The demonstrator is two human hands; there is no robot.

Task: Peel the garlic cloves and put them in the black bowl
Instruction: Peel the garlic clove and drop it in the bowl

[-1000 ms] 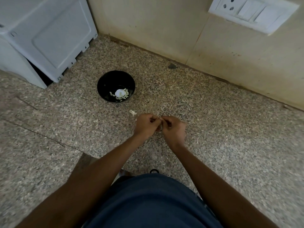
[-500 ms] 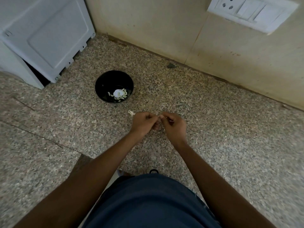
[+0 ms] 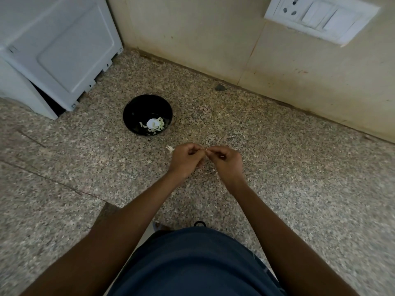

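While both hands' fingers [image 3: 213, 151] pinch something tiny, speckled granite counter [image 3: 299, 167] meets beige wall [image 3: 203, 39].

My left hand [image 3: 185, 160] and right hand [image 3: 225, 162] edge apart, fingertips still pinching the garlic clove [image 3: 205, 149] between them.

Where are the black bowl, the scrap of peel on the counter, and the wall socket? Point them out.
black bowl [image 3: 136, 107]: head view, bare inner wall at the back.
scrap of peel [image 3: 169, 148]: head view, middle of the white scrap.
wall socket [image 3: 288, 9]: head view, face with the pin holes.
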